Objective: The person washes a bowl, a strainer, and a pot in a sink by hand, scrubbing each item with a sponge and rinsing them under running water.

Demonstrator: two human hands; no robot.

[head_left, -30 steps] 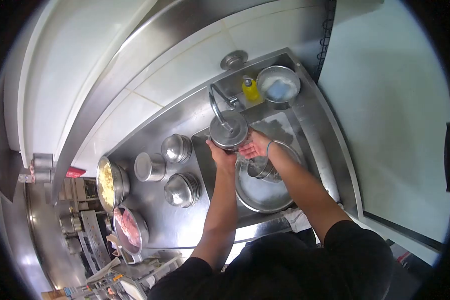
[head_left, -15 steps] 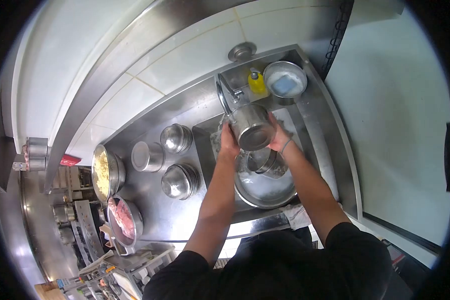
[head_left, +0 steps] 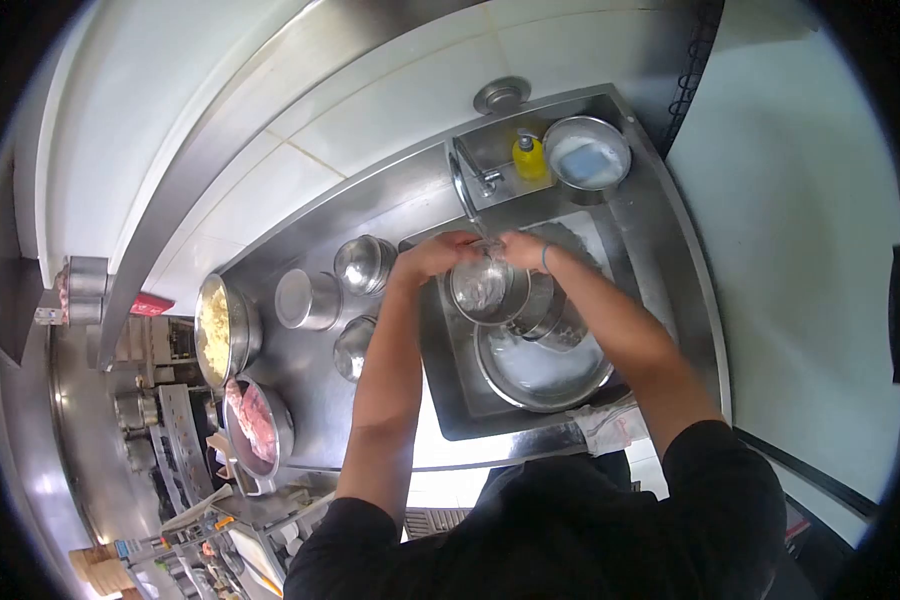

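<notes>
Under the faucet (head_left: 462, 185), a round stainless steel pot (head_left: 490, 300) is held over the sink with its open mouth towards me and water inside. My left hand (head_left: 438, 256) is closed on the far left of its rim. My right hand (head_left: 523, 250) grips the far right side; some fingers of both hands are hidden. Just below the pot, other metal containers (head_left: 550, 315) sit in or over a large basin (head_left: 540, 385) of cloudy, soapy water.
A yellow soap bottle (head_left: 529, 158) and a metal bowl (head_left: 610, 180) with a blue sponge (head_left: 585, 162) stand behind the sink. Left are stacked bowls (head_left: 362, 265), an upturned pot (head_left: 307, 300), a bowl of yellow shreds (head_left: 240, 335) and a pan of meat (head_left: 255, 420). A cloth (head_left: 610, 425) hangs at the front.
The pot has been turned over, from its base side facing me to its open mouth facing me. Both hands have shifted to its far rim. My view has moved slightly.
</notes>
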